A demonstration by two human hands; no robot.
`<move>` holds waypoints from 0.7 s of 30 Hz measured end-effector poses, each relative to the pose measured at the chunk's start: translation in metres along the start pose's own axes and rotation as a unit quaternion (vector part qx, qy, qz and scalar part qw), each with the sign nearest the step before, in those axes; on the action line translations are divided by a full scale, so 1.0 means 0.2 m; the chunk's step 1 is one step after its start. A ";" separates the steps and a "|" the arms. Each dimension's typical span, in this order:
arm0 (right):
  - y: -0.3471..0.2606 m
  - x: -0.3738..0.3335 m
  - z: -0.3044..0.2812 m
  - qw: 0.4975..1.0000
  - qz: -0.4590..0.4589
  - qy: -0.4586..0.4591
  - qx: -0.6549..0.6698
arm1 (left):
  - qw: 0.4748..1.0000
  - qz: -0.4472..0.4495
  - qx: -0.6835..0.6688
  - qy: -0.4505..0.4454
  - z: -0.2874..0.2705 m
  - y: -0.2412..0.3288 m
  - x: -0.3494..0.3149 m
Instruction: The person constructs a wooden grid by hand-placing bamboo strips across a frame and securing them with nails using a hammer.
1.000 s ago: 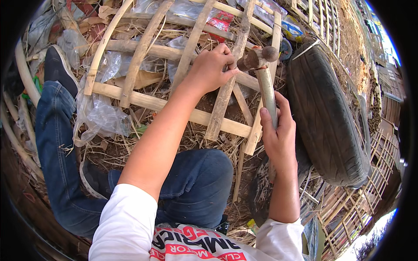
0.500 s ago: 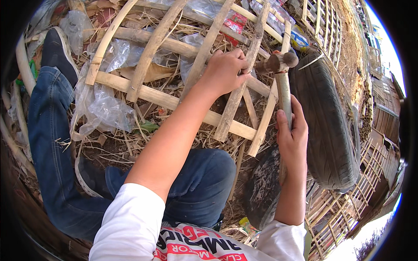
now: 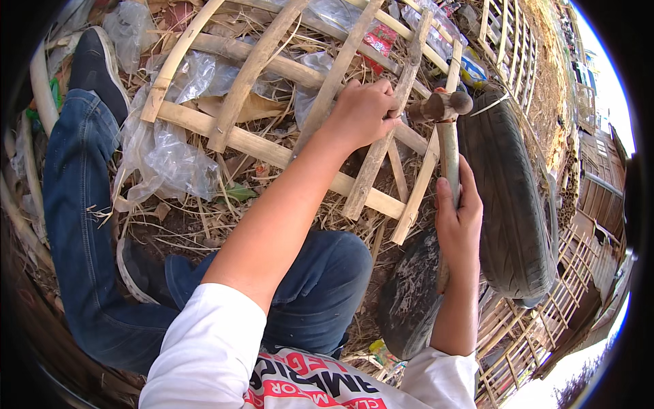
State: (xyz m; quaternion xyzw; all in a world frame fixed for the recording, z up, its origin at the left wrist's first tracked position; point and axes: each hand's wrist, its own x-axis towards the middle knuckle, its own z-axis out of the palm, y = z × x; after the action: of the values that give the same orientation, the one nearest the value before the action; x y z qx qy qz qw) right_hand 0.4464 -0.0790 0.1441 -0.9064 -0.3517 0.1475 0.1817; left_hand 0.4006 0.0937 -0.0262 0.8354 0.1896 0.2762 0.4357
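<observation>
My right hand (image 3: 458, 221) grips the wooden handle of a hammer (image 3: 446, 129), whose dark metal head sits level with the fingers of my left hand. My left hand (image 3: 364, 112) pinches something small against a slat of a bamboo lattice frame (image 3: 266, 146) lying on the ground; what it pinches is hidden by the fingers. The hammer head is just right of that spot, above the frame's right slat.
A black rubber tyre (image 3: 511, 198) lies to the right of the frame. Clear plastic sheeting (image 3: 167, 157), dry straw and litter lie under and around the lattice. My legs in blue jeans (image 3: 75, 218) stretch left. More bamboo frames (image 3: 538, 327) are stacked at right.
The hammer head has come down and left, closer to my left hand's fingers. The left hand keeps its hold on the slat.
</observation>
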 end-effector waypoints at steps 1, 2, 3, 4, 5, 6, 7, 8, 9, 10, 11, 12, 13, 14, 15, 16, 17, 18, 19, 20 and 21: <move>-0.03 -0.02 0.01 0.999 0.032 -0.001 0.035 | 1.000 -0.001 0.006 0.007 0.00 0.02 0.00; -0.03 -0.01 0.02 0.999 0.036 -0.014 0.029 | 1.000 -0.003 0.011 0.015 0.00 0.04 0.00; -0.03 0.00 0.03 0.999 0.041 -0.028 0.023 | 1.000 -0.007 0.012 -0.002 0.00 0.04 -0.01; -0.03 0.02 0.03 0.998 0.042 -0.038 0.014 | 1.000 -0.008 0.013 -0.013 -0.01 0.02 0.00; 0.02 0.00 0.03 0.999 0.024 -0.019 0.033 | 1.000 -0.008 0.013 -0.025 -0.01 0.02 0.01; 0.04 -0.03 0.03 0.997 0.056 -0.012 0.047 | 1.000 -0.007 0.016 -0.026 -0.01 0.02 0.02; 0.07 -0.08 0.02 0.994 0.087 -0.008 0.063 | 0.999 -0.007 0.020 -0.028 -0.01 0.03 0.02; 0.11 -0.12 0.03 0.990 0.118 -0.004 0.081 | 0.999 -0.007 0.025 -0.030 -0.01 0.03 0.02; 0.17 -0.17 0.05 0.986 0.134 0.011 0.101 | 0.999 -0.018 0.028 -0.032 -0.02 0.03 0.02; 0.21 -0.21 0.06 0.980 0.165 0.004 0.112 | 0.999 -0.028 0.027 -0.036 -0.02 0.05 0.02; 0.24 -0.24 0.07 0.973 0.196 -0.004 0.123 | 0.998 -0.036 0.026 -0.040 -0.02 0.06 0.03; 0.28 -0.27 0.08 0.965 0.226 -0.012 0.135 | 0.998 -0.039 0.012 -0.041 -0.02 0.07 0.03; 0.34 -0.30 0.11 0.964 0.223 -0.004 0.142 | 0.998 -0.039 0.001 -0.043 -0.01 0.06 0.03; 0.38 -0.33 0.15 0.964 0.220 0.000 0.151 | 0.998 -0.041 -0.008 -0.044 -0.02 0.05 0.04; 0.41 -0.35 0.18 0.966 0.198 0.013 0.166 | 0.997 -0.045 -0.016 -0.058 -0.03 0.04 0.05; 0.41 -0.35 0.20 0.969 0.186 0.023 0.163 | 0.997 -0.045 -0.018 -0.057 -0.03 0.04 0.05; 0.41 -0.36 0.22 0.971 0.173 0.034 0.159 | 0.997 -0.045 -0.019 -0.056 -0.02 0.04 0.06; 0.42 -0.36 0.23 0.974 0.159 0.044 0.155 | 0.997 -0.044 -0.021 -0.055 -0.02 0.05 0.06; 0.47 -0.35 0.25 0.991 0.079 0.079 0.074 | 0.996 -0.048 -0.032 -0.070 -0.02 0.06 0.05; 0.49 -0.35 0.27 0.991 0.047 0.093 0.083 | 0.995 -0.051 -0.030 -0.075 -0.02 0.07 0.05; 0.51 -0.33 0.29 0.990 0.014 0.107 0.091 | 0.995 -0.054 -0.028 -0.080 -0.02 0.09 0.03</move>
State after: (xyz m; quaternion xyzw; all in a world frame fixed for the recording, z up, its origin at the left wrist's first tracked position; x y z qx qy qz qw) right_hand 0.4365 -0.1826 0.0573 -0.9013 -0.3028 0.0836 0.2983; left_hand 0.4053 0.0897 -0.0075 0.8306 0.1915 0.1897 0.4873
